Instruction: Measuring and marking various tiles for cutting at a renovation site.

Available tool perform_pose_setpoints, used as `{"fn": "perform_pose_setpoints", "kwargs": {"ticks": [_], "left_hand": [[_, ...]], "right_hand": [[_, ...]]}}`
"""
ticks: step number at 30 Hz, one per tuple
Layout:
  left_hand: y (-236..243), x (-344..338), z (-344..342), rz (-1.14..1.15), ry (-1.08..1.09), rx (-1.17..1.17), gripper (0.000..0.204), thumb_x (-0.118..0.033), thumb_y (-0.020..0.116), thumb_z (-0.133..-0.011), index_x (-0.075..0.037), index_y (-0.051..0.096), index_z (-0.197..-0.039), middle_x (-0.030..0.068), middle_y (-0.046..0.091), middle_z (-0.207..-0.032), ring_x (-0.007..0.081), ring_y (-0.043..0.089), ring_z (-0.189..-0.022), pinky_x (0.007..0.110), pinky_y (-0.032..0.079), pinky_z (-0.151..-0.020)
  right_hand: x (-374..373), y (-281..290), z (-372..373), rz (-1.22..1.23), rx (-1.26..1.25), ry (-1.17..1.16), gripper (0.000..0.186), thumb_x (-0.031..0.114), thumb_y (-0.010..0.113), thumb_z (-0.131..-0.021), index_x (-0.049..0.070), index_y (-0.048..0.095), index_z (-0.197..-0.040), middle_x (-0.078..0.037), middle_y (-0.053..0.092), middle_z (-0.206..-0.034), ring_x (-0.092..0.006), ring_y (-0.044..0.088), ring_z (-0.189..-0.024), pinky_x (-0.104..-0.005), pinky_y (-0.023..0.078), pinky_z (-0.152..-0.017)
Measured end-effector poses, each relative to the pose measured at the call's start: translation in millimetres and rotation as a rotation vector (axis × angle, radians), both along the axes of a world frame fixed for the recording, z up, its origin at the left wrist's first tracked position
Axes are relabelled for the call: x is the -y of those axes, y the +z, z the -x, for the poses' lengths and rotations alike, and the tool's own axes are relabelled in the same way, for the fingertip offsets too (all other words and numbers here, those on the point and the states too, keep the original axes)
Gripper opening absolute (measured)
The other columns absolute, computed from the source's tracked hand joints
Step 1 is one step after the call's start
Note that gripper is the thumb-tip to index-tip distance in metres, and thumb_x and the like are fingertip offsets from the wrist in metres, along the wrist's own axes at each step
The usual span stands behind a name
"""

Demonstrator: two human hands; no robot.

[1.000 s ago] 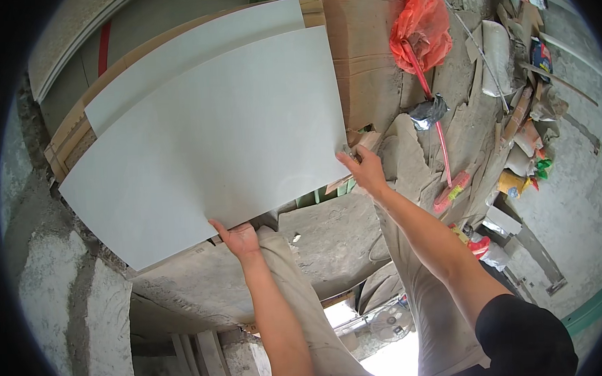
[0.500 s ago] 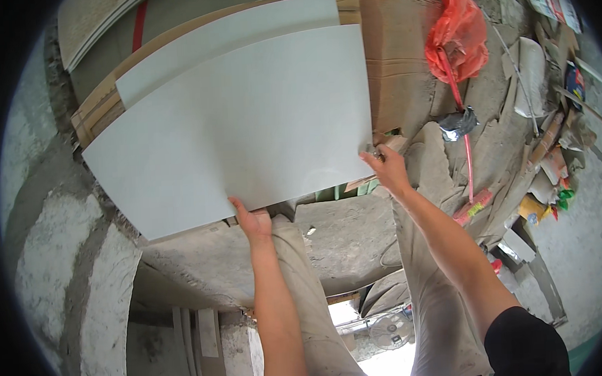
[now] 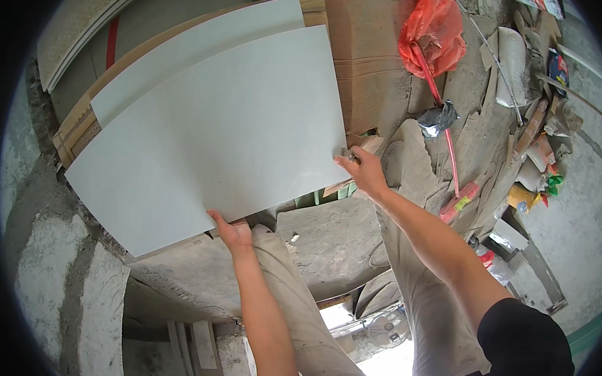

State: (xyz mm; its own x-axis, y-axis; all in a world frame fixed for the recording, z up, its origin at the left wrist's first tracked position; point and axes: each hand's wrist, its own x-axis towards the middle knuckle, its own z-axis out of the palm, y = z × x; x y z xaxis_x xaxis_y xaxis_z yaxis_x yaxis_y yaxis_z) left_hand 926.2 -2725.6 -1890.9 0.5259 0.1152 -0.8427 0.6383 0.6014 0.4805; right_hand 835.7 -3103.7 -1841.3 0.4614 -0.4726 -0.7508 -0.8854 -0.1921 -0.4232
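Observation:
A large, smooth white tile (image 3: 244, 123) lies across the view, overlapping a second white tile (image 3: 194, 55) behind it. My left hand (image 3: 234, 234) is closed on its near edge, thumb on the upper face and the other fingers hidden below. At the near right corner is my right hand (image 3: 364, 172), its fingers pinched around a small, dark, metallic-looking thing (image 3: 351, 156) whose kind I cannot make out. That thing sits against the tile's right edge. Brown cardboard (image 3: 369, 57) stretches out to the right of both tiles.
A red plastic bag (image 3: 435, 31) lies at the far right, with a red-handled brush (image 3: 459, 201) nearer. Scraps and a white sack (image 3: 512, 64) litter the right side. My legs (image 3: 288, 282) stand at the near edge, a fan (image 3: 388, 329) behind them. A rough wall (image 3: 52, 266) is on the left.
The whole view has shifted, so tiles, hands and surroundings all sit further left. Both hands keep the same places on the tile, which has not visibly moved against the one behind.

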Motion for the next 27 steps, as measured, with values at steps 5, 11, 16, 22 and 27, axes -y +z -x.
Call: {"fn": "perform_pose_setpoints", "kwargs": {"ticks": [5, 11, 16, 22, 27], "left_hand": [[3.3, 3.8, 0.4, -0.103, -0.082, -0.010, 0.080, -0.059, 0.066, -0.105, -0.014, 0.041, -0.167, 0.0034, 0.050, -0.166, 0.0269, 0.050, -0.148, 0.047, 0.043, -0.124], [16.3, 1.4, -2.0, -0.236, -0.188, -0.199, 0.086, -0.067, 0.067, -0.102, -0.013, 0.042, -0.165, 0.0077, 0.053, -0.160, 0.0333, 0.053, -0.144, 0.051, 0.046, -0.119], [36.7, -15.6, -7.4, -0.311, -0.353, -0.389, 0.077, -0.060, 0.073, -0.102, -0.005, 0.052, -0.153, 0.0119, 0.061, -0.139, 0.0296, 0.065, -0.119, 0.050, 0.057, -0.101], [112.5, 5.2, -6.0, -0.556, -0.834, -0.299, 0.054, -0.041, 0.076, -0.105, 0.001, 0.066, -0.135, 0.0056, 0.071, -0.103, 0.0154, 0.067, -0.087, 0.032, 0.057, -0.070], [174.8, 24.7, -85.7, -0.291, -1.013, -0.128, 0.047, -0.034, 0.075, -0.105, 0.003, 0.067, -0.134, 0.0050, 0.073, -0.103, 0.0127, 0.068, -0.086, 0.026, 0.054, -0.066]], "right_hand": [[3.9, 1.3, -1.5, 0.015, -0.004, 0.038, 0.056, 0.053, 0.082, -0.096, -0.001, 0.068, -0.099, -0.018, 0.066, -0.077, -0.0304, 0.059, -0.069, -0.0459, 0.049, -0.068], [6.4, 7.3, -4.8, 0.036, -0.107, 0.096, 0.060, 0.060, 0.080, -0.093, 0.002, 0.070, -0.103, -0.023, 0.074, -0.090, -0.0441, 0.071, -0.085, -0.0502, 0.055, -0.077], [17.6, 36.2, -7.7, 0.142, -0.091, 0.168, 0.057, 0.058, 0.080, -0.093, 0.002, 0.073, -0.100, -0.023, 0.074, -0.090, -0.0460, 0.070, -0.086, -0.0518, 0.055, -0.076], [94.9, 163.8, 56.7, 0.296, -0.298, 0.274, 0.051, 0.055, 0.072, -0.096, 0.005, 0.080, -0.097, -0.023, 0.076, -0.097, -0.0462, 0.073, -0.095, -0.0552, 0.058, -0.083], [201.2, 247.9, 77.3, 0.346, -0.303, 0.068, 0.051, 0.054, 0.071, -0.097, 0.003, 0.079, -0.096, -0.025, 0.076, -0.095, -0.0476, 0.073, -0.094, -0.0573, 0.057, -0.083]]}}
